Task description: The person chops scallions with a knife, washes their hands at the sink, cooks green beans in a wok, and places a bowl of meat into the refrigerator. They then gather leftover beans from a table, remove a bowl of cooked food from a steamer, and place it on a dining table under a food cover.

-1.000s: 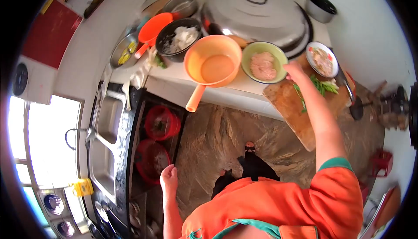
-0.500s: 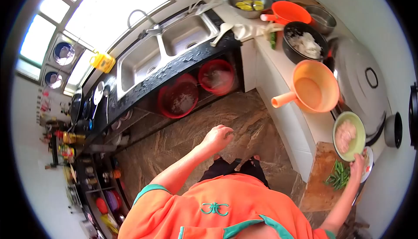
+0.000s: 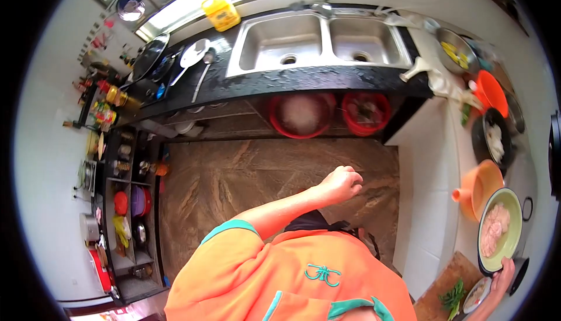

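Clearly, the right hand [image 3: 504, 275] grips the green bowl [image 3: 501, 231]'s rim, fingers curled. The left hand [image 3: 342, 184], loosely curled, holds nothing.

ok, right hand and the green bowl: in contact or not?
Touching. The head view shows the fingers of the right hand gripping the near rim of the green bowl, with no gap between them.

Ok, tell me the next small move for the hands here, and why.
I'd bring the left hand up to steady the other side of the green bowl. Only the right hand has it, gripping the rim at one edge, with a mound of pink meat inside, while the left hand shows nothing in it.
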`<state>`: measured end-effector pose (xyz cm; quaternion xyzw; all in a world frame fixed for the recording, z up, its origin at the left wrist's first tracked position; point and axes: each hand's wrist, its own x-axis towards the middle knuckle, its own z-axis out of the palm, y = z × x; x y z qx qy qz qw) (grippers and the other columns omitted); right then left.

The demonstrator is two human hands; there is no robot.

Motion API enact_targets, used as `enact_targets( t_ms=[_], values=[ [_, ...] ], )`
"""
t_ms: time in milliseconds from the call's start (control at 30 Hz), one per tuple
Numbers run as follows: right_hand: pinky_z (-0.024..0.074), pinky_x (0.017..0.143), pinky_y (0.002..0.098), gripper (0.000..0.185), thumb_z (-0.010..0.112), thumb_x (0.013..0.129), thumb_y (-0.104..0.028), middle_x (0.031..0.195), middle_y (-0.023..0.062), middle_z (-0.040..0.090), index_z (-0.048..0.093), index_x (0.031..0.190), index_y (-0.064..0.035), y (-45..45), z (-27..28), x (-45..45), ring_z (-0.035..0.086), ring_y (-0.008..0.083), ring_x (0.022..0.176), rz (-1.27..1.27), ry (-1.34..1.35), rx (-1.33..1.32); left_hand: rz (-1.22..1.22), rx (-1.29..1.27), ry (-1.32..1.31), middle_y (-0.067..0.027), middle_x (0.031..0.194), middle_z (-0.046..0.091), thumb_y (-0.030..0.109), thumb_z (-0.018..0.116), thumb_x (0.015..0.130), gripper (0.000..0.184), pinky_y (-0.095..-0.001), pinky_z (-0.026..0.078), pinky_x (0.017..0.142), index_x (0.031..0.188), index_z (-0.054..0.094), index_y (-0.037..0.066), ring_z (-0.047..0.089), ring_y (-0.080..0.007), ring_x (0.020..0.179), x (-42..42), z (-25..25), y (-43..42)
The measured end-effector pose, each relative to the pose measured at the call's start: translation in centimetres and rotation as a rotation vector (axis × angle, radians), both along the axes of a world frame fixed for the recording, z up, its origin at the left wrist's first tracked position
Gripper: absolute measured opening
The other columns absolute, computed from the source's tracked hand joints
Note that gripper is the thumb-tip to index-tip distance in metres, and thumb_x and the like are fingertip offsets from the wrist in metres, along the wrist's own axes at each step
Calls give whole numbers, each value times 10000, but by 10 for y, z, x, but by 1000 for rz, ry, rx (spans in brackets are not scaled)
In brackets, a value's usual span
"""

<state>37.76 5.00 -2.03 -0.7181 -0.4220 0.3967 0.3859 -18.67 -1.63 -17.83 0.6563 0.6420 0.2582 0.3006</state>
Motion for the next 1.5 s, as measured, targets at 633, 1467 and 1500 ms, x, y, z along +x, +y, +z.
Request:
enact_targets(
  t_ms=[633,1467,1500],
  values=[
    [362,392,201,122,490,759,-87,653,22,532,550,791,15,176,-80,-625,446,74,470,710,283,76,804,242,338,-94,688,585,142,634,695,100,-324,451,635,741,651,55,558,-229,675,-371,23,-125],
    [417,382,263,179,513,705,-99,594,105,559,571,712,69,335,-94,-928,517,136,427,980,223,106,192,59,967,-37,942,554,292,588,754,171,-412,285,749,900,661,244,463,-224,962,-520,103,276],
    [431,390,265,191,518,699,-109,600,109,566,570,715,74,339,-93,-929,533,141,435,985,198,103,134,130,942,-62,970,534,242,559,764,185,-408,288,751,920,658,256,460,-234,960,-522,104,281]
  ],
)
